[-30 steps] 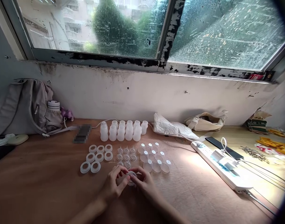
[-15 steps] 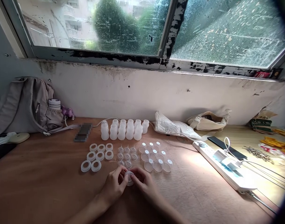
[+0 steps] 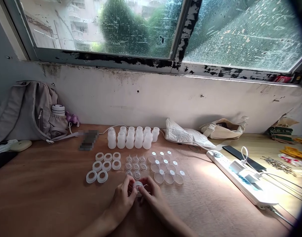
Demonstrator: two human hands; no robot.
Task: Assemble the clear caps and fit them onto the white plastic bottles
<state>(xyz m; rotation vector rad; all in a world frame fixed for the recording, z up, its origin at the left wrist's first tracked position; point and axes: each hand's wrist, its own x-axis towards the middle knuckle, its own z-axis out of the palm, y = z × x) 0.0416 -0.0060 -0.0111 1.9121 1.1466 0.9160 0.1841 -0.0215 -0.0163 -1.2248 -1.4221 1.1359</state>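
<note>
Fingers of both my left hand (image 3: 123,197) and my right hand (image 3: 154,197) are closed around a small translucent bottle ring (image 3: 138,188), held low over the table. The right thumb presses on its top, and the fingers hide much of it. Just beyond are several clear teat-like pieces (image 3: 136,167) in rows. To their left lie several white screw rings (image 3: 106,166). On the right sit several clear round caps (image 3: 169,178) with small white discs. Behind all of these stand several frosted plastic bottles (image 3: 130,141).
A white power strip (image 3: 242,179) with plugs and cables lies to the right, beside a dark phone (image 3: 243,158). A padded envelope (image 3: 187,135) and a cream pouch (image 3: 223,130) rest by the wall. A grey backpack (image 3: 27,112) stands at the left.
The right thumb has shifted over the top of the ring, and the fingers have turned slightly around it. My view has moved a little; the laid-out parts look unmoved.
</note>
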